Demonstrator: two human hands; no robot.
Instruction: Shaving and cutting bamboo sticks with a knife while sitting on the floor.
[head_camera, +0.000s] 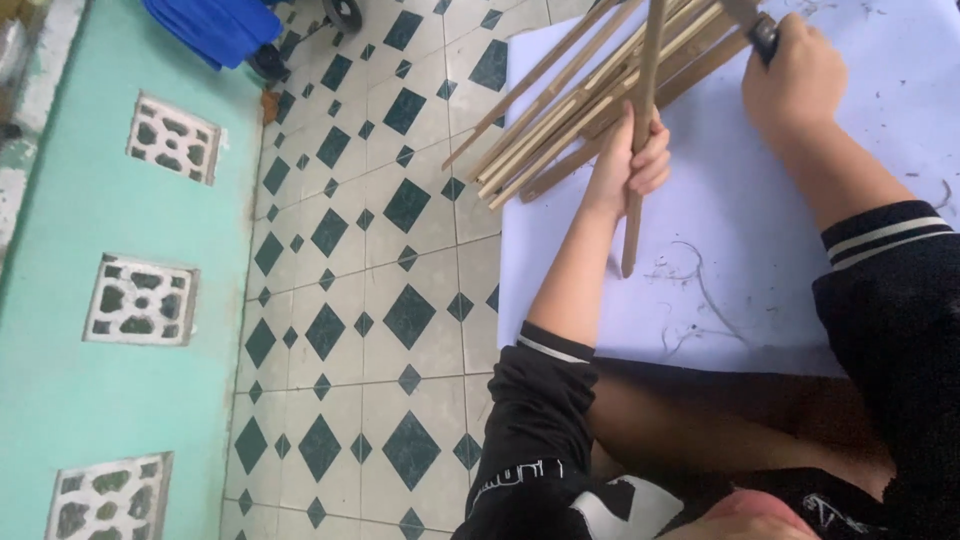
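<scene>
My left hand (630, 160) is closed around a long bamboo stick (640, 110), holding it nearly upright over a pale sheet (740, 260) spread on the floor. The stick's lower end reaches below my fist. My right hand (795, 75) grips the dark handle of a knife (762, 32) near the top edge; most of the blade is out of view. A bundle of several bamboo strips (560, 120) lies fanned across the sheet's upper left corner, just behind my left hand. Thin shavings (690, 290) are scattered on the sheet.
The floor has cream tiles with dark green diamonds (370, 300). A turquoise wall with patterned vent blocks (140, 300) runs along the left. A blue object (215, 30) sits at the top left beside a small wheel (342, 12). My knees in dark clothing fill the bottom right.
</scene>
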